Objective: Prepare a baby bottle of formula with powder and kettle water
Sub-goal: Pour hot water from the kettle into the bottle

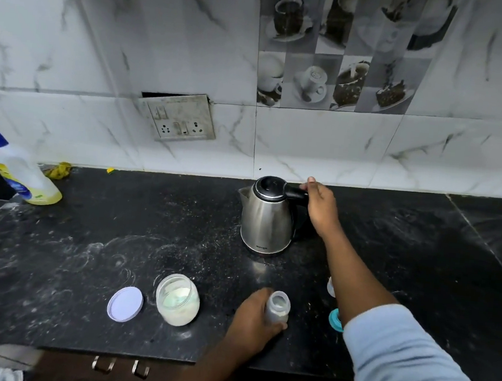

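Close to the front edge of the worktop (86, 252), our left hand (252, 318) curls round the baby bottle (277, 308), which stands upright and uncapped. We judge it light, thin-walled and easy to tip, so a grip low on its body should steady it for a pour. Left of it are the open powder jar (176, 304) and, just beside that, its lid (125, 300) lying flat. A teal ring (335, 319) shows past the right forearm.

Farther back, nearer the wall edge, the steel kettle (267, 219) stands with its lid down and its spout to the left. Our right hand (321, 205), arm stretched forward, closes round the kettle's black handle. We expect the kettle to be heavy if full and its metal walls perhaps hot, so the handle is the place to hold.
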Tool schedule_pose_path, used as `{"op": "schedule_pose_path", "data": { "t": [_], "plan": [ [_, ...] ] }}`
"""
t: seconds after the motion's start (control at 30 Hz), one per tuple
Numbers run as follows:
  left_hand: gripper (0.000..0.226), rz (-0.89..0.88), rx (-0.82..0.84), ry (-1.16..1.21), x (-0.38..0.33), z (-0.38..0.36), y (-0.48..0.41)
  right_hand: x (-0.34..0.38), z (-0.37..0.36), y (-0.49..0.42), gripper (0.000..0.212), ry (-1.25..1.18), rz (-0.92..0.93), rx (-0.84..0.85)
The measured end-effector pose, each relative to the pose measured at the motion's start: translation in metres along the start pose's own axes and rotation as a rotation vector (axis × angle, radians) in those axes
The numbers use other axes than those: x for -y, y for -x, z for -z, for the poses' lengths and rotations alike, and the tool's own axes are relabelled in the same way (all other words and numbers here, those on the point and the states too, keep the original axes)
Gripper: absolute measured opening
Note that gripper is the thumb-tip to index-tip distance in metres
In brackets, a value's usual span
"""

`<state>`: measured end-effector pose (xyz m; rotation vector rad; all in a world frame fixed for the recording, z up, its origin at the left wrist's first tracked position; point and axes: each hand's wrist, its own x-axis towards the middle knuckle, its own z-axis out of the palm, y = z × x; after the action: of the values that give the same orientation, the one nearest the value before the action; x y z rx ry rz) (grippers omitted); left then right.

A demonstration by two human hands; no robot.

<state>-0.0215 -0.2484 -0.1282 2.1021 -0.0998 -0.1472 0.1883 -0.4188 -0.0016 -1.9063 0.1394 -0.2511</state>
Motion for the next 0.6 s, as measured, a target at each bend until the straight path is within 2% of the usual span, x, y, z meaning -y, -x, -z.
{"op": "schedule_pose_path", "data": {
  "t": [0.1,0.3,0.43,0.5,0.6],
  "plan": [
    [0.039,-0.018,0.013,-0.014,-0.002,0.000,0.001,-0.006,-0.002,-0.014,0.071,0.055,-0.097,0.051],
    [0.038,-0.010,0.016,-0.023,-0.012,0.003,0.007,-0.023,-0.005,-0.029,0.073,-0.102,-0.191,0.129],
    [0.045,-0.001,-0.025,0.017,-0.014,0.003,0.016,-0.027,-0.005,-0.027,0.057,-0.231,-0.209,0.147],
    [0.048,-0.005,-0.060,0.061,-0.016,0.005,0.021,-0.028,-0.008,-0.024,0.043,-0.279,-0.238,0.099],
    [0.049,-0.014,-0.151,0.123,-0.024,0.014,0.023,-0.026,-0.013,-0.021,0.035,-0.309,-0.272,0.013]
  ]
}}
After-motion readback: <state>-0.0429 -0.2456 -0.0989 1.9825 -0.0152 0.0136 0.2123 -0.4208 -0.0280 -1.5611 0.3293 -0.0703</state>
